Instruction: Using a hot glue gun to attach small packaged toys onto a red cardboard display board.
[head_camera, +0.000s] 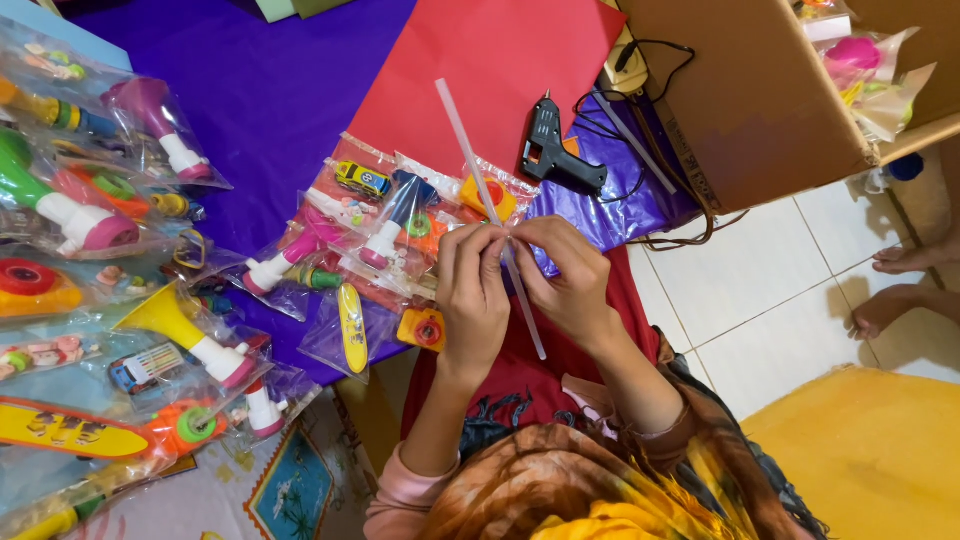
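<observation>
Toy bags at far left: we see clear bags of plastic toys (110, 300) heaped on the floor, with trumpets, a small skateboard and wheels inside.
Purple sheet: a purple sheet (260, 90) lies beneath them, and a red sheet (480, 60) overlaps it to the right.
Middle bags: more small toy packets (370, 240) lie just in front of our hands, one with a yellow toy car.
Left hand: our left hand (472, 290) is raised over the lap, its fingers curled in, the fingertips pinching the stick at its middle.
Stick: the long clear stick (478, 170) slants from upper left over the red sheet down to lower right past both hands.
Right hand: our right hand (565, 275) meets the left, thumb and forefinger closed on the same spot of the stick.
Glue gun: a black glue gun (556, 152) rests on shiny purple wrap, well apart from the hands.
Cardboard box: a cardboard box (750, 90) stands at upper right on the white tiles.
Bare feet: another person's bare feet (900, 285) show at the right edge.
</observation>
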